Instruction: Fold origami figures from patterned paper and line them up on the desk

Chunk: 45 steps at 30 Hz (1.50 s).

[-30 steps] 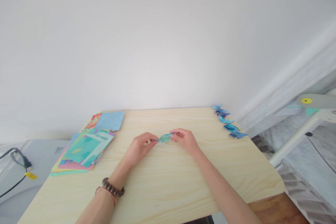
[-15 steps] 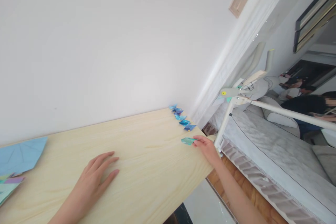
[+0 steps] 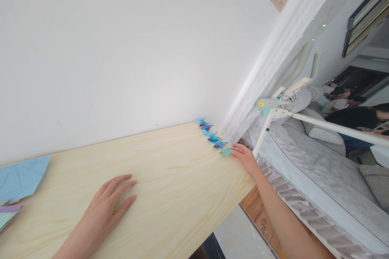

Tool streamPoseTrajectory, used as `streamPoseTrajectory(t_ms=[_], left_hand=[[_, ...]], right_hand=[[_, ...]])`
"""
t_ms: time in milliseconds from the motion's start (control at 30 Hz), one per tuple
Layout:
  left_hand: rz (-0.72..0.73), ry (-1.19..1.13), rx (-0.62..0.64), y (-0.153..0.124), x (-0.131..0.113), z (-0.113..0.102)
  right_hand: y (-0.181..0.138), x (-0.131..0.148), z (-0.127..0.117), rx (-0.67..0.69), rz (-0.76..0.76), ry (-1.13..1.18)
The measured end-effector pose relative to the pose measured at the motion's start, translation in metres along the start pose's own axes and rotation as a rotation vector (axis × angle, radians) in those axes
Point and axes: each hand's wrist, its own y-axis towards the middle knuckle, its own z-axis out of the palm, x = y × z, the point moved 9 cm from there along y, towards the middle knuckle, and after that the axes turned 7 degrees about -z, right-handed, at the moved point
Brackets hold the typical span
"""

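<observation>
At the table's right edge my right hand [image 3: 246, 160] pinches one end of a small green folded-paper crane [image 3: 226, 152] between thumb and fingers. The crane sits at the near end of a row of several blue and purple paper cranes [image 3: 214, 139], close beside the nearest blue one. The row runs along the table's right edge up to the wall. My left hand [image 3: 111, 202] lies on the pale wooden table [image 3: 164, 186] with its fingers apart and nothing in it.
Light blue paper [image 3: 26, 176] and a few coloured sheets [image 3: 10, 214] lie at the table's left. A white wall [image 3: 121, 48] runs behind. Beyond the right edge are a white metal frame [image 3: 276, 113], a grey sofa [image 3: 291, 158] and seated people [image 3: 355, 121].
My right hand has moved away and slightly right with the green crane, bringing it up to the end of the row. My left hand has stayed nearly still.
</observation>
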Motion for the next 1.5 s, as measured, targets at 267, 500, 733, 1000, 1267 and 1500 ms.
streamPoseTrajectory(t_ms=[267, 500, 733, 1000, 1267, 1500], left_hand=[[0.008, 0.005, 0.004, 0.0, -0.001, -0.001], [0.03, 0.018, -0.02, 0.0, -0.004, -0.003], [0.024, 0.014, -0.015, 0.0, -0.002, -0.002], [0.009, 0.011, 0.014, -0.001, 0.0, 0.001], [0.019, 0.015, 0.006, -0.001, -0.004, -0.002], [-0.001, 0.014, 0.03, -0.001, -0.002, 0.001]], right_hand=[[0.001, -0.003, -0.002, -0.055, -0.022, -0.003], [0.0, -0.002, 0.0, -0.049, -0.031, -0.009], [0.0, -0.005, -0.001, -0.057, -0.039, -0.024], [0.0, -0.009, -0.005, -0.099, -0.059, -0.056], [0.001, -0.011, -0.006, -0.107, -0.077, -0.079], [0.0, -0.009, -0.007, -0.121, -0.097, -0.127]])
